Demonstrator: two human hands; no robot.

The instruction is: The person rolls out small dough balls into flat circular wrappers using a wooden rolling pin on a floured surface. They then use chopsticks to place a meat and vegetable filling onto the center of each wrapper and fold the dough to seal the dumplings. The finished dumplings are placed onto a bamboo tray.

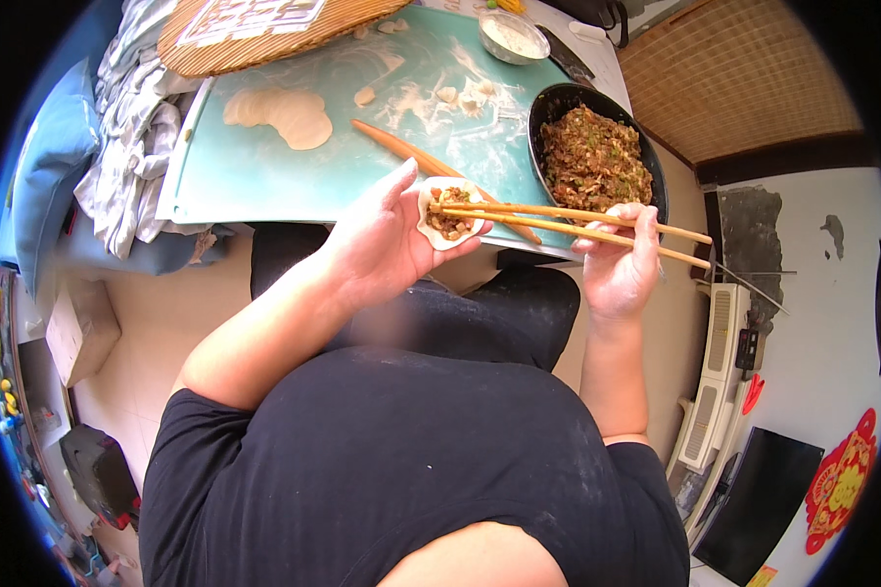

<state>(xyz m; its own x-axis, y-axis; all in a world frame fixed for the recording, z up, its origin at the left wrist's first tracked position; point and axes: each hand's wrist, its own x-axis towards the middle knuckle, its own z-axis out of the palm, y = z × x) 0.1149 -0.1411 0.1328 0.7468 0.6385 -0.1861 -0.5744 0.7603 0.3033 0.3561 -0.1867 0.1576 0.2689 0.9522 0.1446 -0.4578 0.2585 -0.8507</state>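
My left hand (387,240) cups a round dumpling wrapper (427,227) on its palm and fingers, thumb raised beside it. Brown meat filling (449,225) lies in the middle of the wrapper. A pair of wooden chopsticks (558,212) is gripped in my right hand (624,259), their tips touching the filling. Just beyond the right hand stands a black bowl (535,147) of chopped filling (597,157) with green bits. Under the left hand's fingertips and the chopsticks, a tapered rolling pin (401,147) lies slanted across the green mat (294,186).
Overlapping flat wrappers (282,112) lie on the mat's left, with small dough pieces (448,95) and scattered flour near its middle. A bowl of flour (514,37) and a dark-bladed knife (565,57) are at the back. A woven round tray (264,54) overhangs the far left.
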